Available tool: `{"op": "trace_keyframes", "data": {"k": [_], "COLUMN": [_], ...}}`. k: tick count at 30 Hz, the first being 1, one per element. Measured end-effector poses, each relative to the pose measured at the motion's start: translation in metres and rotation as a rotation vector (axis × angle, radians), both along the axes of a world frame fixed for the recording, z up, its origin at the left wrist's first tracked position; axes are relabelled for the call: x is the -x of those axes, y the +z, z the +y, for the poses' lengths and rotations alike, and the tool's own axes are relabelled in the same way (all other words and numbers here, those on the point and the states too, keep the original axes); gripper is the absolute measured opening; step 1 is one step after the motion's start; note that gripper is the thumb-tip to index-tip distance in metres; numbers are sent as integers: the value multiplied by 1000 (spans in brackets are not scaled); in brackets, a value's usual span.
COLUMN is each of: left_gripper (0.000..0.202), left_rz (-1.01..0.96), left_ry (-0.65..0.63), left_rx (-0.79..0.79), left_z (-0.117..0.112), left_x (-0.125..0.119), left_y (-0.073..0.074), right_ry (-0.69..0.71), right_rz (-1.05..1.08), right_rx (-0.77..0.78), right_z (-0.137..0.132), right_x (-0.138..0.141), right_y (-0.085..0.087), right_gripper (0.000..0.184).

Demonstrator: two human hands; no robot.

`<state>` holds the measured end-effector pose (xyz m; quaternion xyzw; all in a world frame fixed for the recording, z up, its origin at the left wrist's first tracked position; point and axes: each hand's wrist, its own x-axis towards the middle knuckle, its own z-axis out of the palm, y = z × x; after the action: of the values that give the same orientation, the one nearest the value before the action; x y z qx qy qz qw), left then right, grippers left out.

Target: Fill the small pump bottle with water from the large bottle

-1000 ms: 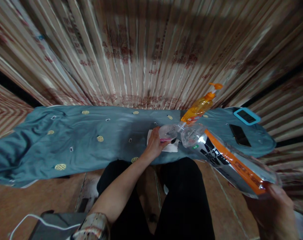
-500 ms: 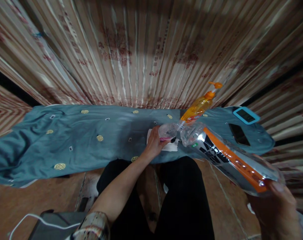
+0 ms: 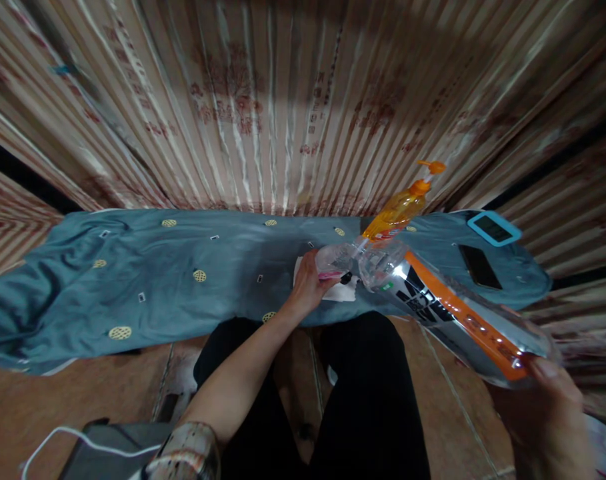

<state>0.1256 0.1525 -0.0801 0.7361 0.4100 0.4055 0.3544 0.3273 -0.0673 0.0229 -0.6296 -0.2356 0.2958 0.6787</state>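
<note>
My right hand [image 3: 550,417] grips the base of a big clear plastic bottle [image 3: 447,310] with an orange and black label. The bottle is tilted, its neck pointing down and left toward a small clear bottle [image 3: 333,260]. My left hand [image 3: 307,285] is wrapped round that small bottle, which stands over a white paper [image 3: 340,292] on the blue-grey cloth [image 3: 147,280]. The two bottle mouths almost meet. An orange pump bottle [image 3: 400,208] stands just behind them.
A phone in a turquoise case [image 3: 493,228] and a black phone [image 3: 479,267] lie on the cloth at the right. Striped curtains [image 3: 283,100] hang behind. A dark box with a white cable [image 3: 97,447] sits on the floor at lower left, by my knees.
The big bottle's base has risen slightly and its neck has edged left, closer to the small bottle's mouth. My left hand has stayed where it was.
</note>
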Motion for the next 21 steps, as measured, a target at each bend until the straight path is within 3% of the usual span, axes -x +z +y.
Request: {"op": "trace_keyframes", "data": {"k": [7, 16, 21], "left_gripper": [72, 71, 69], "left_rz": [0, -10, -4], "left_ry": [1, 3, -3], "left_rx": [18, 22, 22], "left_z": [1, 1, 0], "left_x": [0, 0, 1], "left_y": [0, 1, 3], "right_ry": [-27, 62, 23], "right_rz": [-11, -59, -46], "right_rx": [-69, -125, -99], "right_z": [0, -2, -2], "right_x": [-10, -16, -15], "right_y": [-11, -18, -20], "right_gripper": [65, 61, 59]}}
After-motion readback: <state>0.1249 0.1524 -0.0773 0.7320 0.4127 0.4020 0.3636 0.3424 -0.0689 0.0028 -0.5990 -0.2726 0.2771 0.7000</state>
